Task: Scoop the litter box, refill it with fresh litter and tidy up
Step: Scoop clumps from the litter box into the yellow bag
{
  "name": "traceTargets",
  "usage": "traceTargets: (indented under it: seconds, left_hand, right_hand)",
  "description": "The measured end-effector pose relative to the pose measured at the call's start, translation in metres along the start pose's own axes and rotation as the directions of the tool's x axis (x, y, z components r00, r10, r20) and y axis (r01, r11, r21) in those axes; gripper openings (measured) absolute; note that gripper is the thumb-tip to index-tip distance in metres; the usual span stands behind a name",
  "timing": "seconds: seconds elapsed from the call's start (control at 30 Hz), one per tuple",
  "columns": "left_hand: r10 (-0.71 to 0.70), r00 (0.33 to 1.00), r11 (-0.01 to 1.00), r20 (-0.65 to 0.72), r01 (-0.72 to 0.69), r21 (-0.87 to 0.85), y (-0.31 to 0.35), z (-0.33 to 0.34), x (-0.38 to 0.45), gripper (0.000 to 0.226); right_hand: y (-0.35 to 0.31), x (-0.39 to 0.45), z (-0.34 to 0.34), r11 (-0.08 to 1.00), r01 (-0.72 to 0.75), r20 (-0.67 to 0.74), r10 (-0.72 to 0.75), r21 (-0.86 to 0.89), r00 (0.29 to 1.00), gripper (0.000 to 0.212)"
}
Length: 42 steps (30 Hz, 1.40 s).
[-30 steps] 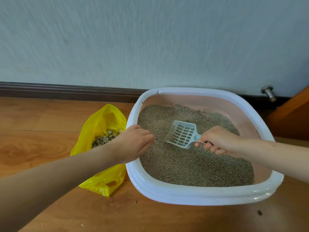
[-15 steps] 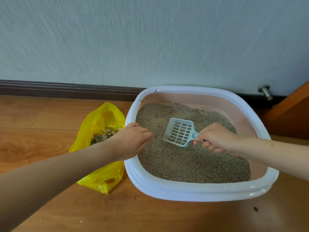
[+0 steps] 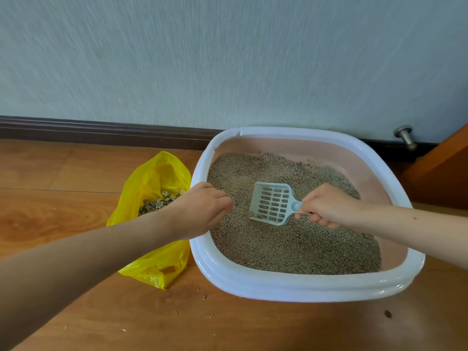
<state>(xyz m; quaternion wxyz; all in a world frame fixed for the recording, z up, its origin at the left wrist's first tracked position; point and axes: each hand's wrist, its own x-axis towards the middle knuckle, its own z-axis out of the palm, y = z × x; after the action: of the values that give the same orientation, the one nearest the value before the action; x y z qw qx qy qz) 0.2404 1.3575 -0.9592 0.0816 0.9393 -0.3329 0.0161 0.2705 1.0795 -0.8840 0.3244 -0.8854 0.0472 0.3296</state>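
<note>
Litter box (image 3: 298, 287), white rim and pink inner wall, sits on wood floor (image 3: 63, 211) against the wall. Grey granules cover its bottom. Right hand (image 3: 326, 206) grips the handle of a pale blue slotted scoop (image 3: 272, 206), blade tilted into the litter. Left hand (image 3: 202, 209) holds the box's left rim, fingers curled over it. Yellow bag (image 3: 154, 178) just beside that rim, open, clumps inside. Stray granules on floor at near edge.
</note>
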Motion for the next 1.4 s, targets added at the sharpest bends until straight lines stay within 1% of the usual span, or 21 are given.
traceTargets:
  seconds: [0.17, 0.33, 0.47, 0.53, 0.63, 0.7, 0.77, 0.83, 0.9, 0.93, 0.97, 1.0, 1.07, 1.13, 1.23, 1.27, 1.3, 1.37, 1.4]
  left_hand:
    - [0.001, 1.0, 1.0, 0.005, -0.001, -0.005, 0.0, 0.0, 0.0, 0.039]
    - [-0.007, 1.0, 1.0, 0.024, 0.008, -0.022, 0.002, -0.005, 0.0, 0.044]
    - [-0.007, 1.0, 0.999, 0.025, 0.008, -0.049, 0.003, -0.008, -0.002, 0.04]
    - [-0.001, 1.0, 0.998, 0.019, 0.002, -0.062, 0.004, -0.007, -0.005, 0.036]
    - [0.016, 0.999, 0.998, -0.042, -0.019, -0.065, 0.004, -0.005, -0.011, 0.033]
    - [0.014, 0.998, 0.998, -0.054, -0.017, -0.056, 0.005, -0.004, -0.012, 0.034]
    - [0.015, 0.998, 0.998, -0.067, -0.019, -0.061, 0.005, -0.004, -0.013, 0.035]
    - [0.027, 0.995, 0.997, -0.099, -0.034, -0.075, 0.004, -0.003, -0.013, 0.033]
    - [0.042, 0.99, 0.996, -0.132, -0.052, -0.07, 0.004, -0.003, -0.013, 0.033]
    - [0.046, 0.988, 0.996, -0.147, -0.057, -0.069, 0.004, -0.003, -0.014, 0.033]
    - [0.049, 0.986, 0.995, -0.159, -0.061, -0.077, 0.004, -0.003, -0.014, 0.034]
    - [0.051, 0.985, 0.994, -0.164, -0.066, -0.088, 0.004, -0.003, -0.014, 0.036]
    - [0.065, 0.981, 0.991, -0.185, -0.085, -0.102, 0.004, -0.002, -0.014, 0.042]
    - [0.074, 0.975, 0.987, -0.208, -0.102, -0.127, 0.005, 0.0, -0.015, 0.046]
    - [0.06, 0.976, 0.987, -0.207, -0.089, -0.133, 0.006, 0.001, -0.016, 0.047]
    - [0.056, 0.978, 0.988, -0.2, -0.084, -0.131, 0.006, 0.0, -0.017, 0.047]
    - [0.054, 0.98, 0.988, -0.194, -0.081, -0.133, 0.007, -0.001, -0.018, 0.047]
    - [0.054, 0.981, 0.987, -0.186, -0.081, -0.139, 0.006, -0.004, -0.017, 0.045]
    - [0.056, 0.981, 0.988, -0.187, -0.082, -0.134, 0.006, -0.004, -0.017, 0.044]
  right_hand:
    - [0.0, 0.0, 0.001, 0.999, 0.001, -0.02, -0.002, -0.05, 1.0, 0.019]
    - [-0.006, -0.003, -0.003, 0.999, 0.002, -0.005, -0.002, 0.043, 1.0, 0.02]
    - [-0.038, -0.01, -0.018, 0.996, 0.082, -0.059, -0.08, 0.045, 0.995, 0.019]
    - [-0.061, -0.015, -0.024, 0.985, 0.146, -0.068, -0.14, 0.09, 0.988, 0.019]
    - [-0.097, -0.022, -0.023, 0.965, 0.219, -0.073, -0.21, 0.145, 0.975, 0.02]
    - [-0.12, -0.022, -0.013, 0.954, 0.26, -0.053, -0.254, 0.149, 0.966, 0.02]
    - [-0.139, -0.017, 0.004, 0.951, 0.281, -0.02, -0.281, 0.128, 0.96, 0.02]
    - [-0.155, -0.009, 0.026, 0.956, 0.286, 0.022, -0.288, 0.071, 0.957, 0.02]
    - [-0.168, 0.001, 0.049, 0.942, 0.328, 0.039, -0.326, -0.072, 0.945, 0.02]
    - [-0.173, 0.006, 0.059, 0.908, 0.375, 0.033, -0.376, -0.188, 0.926, 0.022]
    - [-0.177, 0.012, 0.069, 0.843, 0.435, 0.034, -0.448, -0.316, 0.893, 0.025]
    - [-0.18, 0.016, 0.077, 0.755, 0.487, 0.055, -0.519, -0.438, 0.853, 0.028]
    - [-0.184, 0.022, 0.091, 0.563, 0.534, 0.117, -0.611, -0.631, 0.783, 0.027]
    - [-0.187, 0.021, 0.101, 0.39, 0.533, 0.184, -0.652, -0.751, 0.736, 0.024]
    - [-0.189, 0.016, 0.111, 0.135, 0.439, 0.239, -0.679, -0.888, 0.694, 0.019]
    - [-0.188, 0.016, 0.112, 0.082, 0.4, 0.239, -0.686, -0.913, 0.687, 0.015]
    - [-0.187, 0.015, 0.113, 0.057, 0.375, 0.233, -0.694, -0.925, 0.682, 0.013]
    - [-0.184, 0.015, 0.112, 0.068, 0.375, 0.215, -0.72, -0.924, 0.66, 0.016]
    - [-0.182, 0.016, 0.11, 0.11, 0.398, 0.198, -0.729, -0.911, 0.655, 0.019]
